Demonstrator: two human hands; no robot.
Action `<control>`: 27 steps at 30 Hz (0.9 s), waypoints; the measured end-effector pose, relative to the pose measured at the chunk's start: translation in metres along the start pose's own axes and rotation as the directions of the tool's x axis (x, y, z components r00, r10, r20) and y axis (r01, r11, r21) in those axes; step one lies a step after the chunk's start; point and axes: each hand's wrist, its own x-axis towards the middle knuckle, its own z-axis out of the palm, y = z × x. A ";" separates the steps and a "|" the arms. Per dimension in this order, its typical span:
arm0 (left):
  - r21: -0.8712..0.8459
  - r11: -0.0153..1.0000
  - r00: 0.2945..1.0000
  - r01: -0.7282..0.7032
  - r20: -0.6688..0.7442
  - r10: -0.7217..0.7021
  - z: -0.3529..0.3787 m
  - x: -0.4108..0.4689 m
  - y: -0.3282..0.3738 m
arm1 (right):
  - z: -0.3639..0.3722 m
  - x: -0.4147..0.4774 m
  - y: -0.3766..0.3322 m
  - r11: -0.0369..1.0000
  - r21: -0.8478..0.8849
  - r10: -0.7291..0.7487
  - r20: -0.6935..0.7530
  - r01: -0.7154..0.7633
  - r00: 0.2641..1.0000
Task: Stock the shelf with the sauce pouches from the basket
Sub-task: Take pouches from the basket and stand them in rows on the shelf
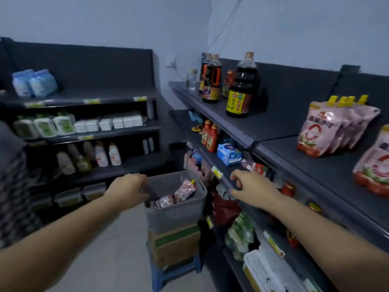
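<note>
Several pink, yellow-capped sauce pouches lie in the grey slatted plastic basket, which sits on a brown cardboard box over a blue plastic stool. At the basket's nine o'clock rim the left hand curls its fingers; I cannot tell whether its grip has the rim. At three o'clock the right hand hovers, grip loose and empty, beside the dark metal shelf, where a row of upright pink pouches stands at two o'clock.

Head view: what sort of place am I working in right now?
Most likely a small grocery shop: dark retail shelving with price tags on the shelf edges, big dark sauce bottles and pink sauce pouches standing on the top shelf, and a grey basket of more pouches set on a carton.
</note>
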 end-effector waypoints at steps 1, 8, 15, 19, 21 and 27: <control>-0.002 1.000 0.999 0.031 0.014 -0.031 0.005 0.000 -0.010 | 0.008 0.012 -0.007 1.000 -0.010 -0.029 0.027 0.029 0.999; 0.055 0.987 0.981 0.151 0.114 -0.156 0.046 0.036 -0.049 | 0.060 0.107 -0.027 0.983 -0.023 -0.177 0.154 0.183 0.972; 0.016 0.970 0.953 0.241 0.182 -0.240 0.081 0.121 -0.057 | 0.098 0.210 -0.012 0.970 0.011 -0.239 0.239 0.243 0.941; -0.044 0.961 0.943 0.273 0.211 -0.258 0.093 0.162 -0.058 | 0.111 0.260 -0.001 0.964 0.017 -0.260 0.272 0.266 0.927; -0.062 0.956 0.939 0.285 0.219 -0.266 0.099 0.175 -0.059 | 0.116 0.280 0.001 0.961 0.012 -0.267 0.292 0.275 0.918; -0.054 0.954 0.932 0.294 0.236 -0.274 0.113 0.211 -0.076 | 0.129 0.332 0.000 0.960 0.034 -0.273 0.343 0.278 0.899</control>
